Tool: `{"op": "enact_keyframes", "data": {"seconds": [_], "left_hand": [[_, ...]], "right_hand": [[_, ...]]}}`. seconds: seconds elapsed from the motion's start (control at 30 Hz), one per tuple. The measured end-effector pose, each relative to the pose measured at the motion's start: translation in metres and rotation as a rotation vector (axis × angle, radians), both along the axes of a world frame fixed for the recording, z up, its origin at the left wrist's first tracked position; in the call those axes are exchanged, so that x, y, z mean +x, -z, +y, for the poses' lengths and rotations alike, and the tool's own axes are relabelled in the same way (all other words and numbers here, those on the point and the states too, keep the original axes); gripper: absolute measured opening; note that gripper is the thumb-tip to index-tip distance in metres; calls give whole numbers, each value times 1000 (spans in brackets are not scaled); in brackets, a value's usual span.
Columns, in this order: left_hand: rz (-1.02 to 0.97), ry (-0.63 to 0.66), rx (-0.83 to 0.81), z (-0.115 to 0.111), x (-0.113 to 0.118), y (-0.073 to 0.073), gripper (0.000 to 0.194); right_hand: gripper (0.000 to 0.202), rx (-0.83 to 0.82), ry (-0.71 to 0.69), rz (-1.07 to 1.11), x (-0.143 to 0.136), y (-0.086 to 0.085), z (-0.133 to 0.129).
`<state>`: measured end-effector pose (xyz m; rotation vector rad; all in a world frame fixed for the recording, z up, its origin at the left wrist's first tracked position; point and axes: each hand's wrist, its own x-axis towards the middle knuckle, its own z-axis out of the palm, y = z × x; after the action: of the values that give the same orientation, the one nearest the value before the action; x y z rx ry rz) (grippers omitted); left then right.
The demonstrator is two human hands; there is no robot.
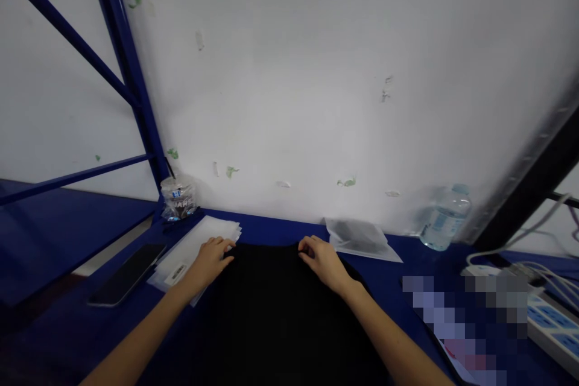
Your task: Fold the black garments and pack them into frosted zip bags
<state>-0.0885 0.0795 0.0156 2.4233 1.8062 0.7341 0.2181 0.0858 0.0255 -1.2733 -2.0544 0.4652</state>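
Wrapped container [178, 198], table's [275, 224] far-left corner: "…ARE"
Barcode label [178, 274]: too small
Black cloth [280, 313]: near end cropped
Left hand [210, 258], right hand [324, 258]: at cloth's edge; grip, cannot tell

Head-worn view, forward and down, near blue table [278, 226], facing white wall [289, 90]

Blk cloth [280, 313] cut off at btm edge, pwr strip [549, 321] at R.

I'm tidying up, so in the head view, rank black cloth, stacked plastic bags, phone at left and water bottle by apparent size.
1. Black cloth
2. Stacked plastic bags
3. Phone and water bottle: too alike to rank
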Motion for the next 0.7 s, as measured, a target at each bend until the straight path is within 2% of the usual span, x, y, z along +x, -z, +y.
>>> {"op": "enact_keyframes", "data": {"seconds": [0.13, 0.23, 0.37, 0.43, 0.5, 0.6, 0.63, 0.7], "left_hand": [[-21, 11, 29, -10, -5, -1, 13], [-28, 69, 112, -30, -10, 1, 13], [36, 164, 113, -62, -15, 11, 11], [66, 189, 88, -72, -15, 13, 11], [63, 188, 114, -75, -11, 11, 15], [56, 202, 110, -73, 2, 6, 33], [71, 227, 74, -72, 7, 6, 40], [130, 303, -37, -71, 17, 9, 46]], "right_hand": [[12, 38, -21, -37, 8, -7, -14], [16, 101, -78, -109, 12, -13, -37], [17, 123, -194, -219, 19, -8, -65], [16, 101, -187, -187, 25, -4, -67], [18, 105, -38, -133, 34, -2, -60], [21, 91, 314, -113, 49, 3, -36], [22, 72, 378, -120, 53, 5, -28], [21, 28, 392, -124, 59, 9, -14]]}}
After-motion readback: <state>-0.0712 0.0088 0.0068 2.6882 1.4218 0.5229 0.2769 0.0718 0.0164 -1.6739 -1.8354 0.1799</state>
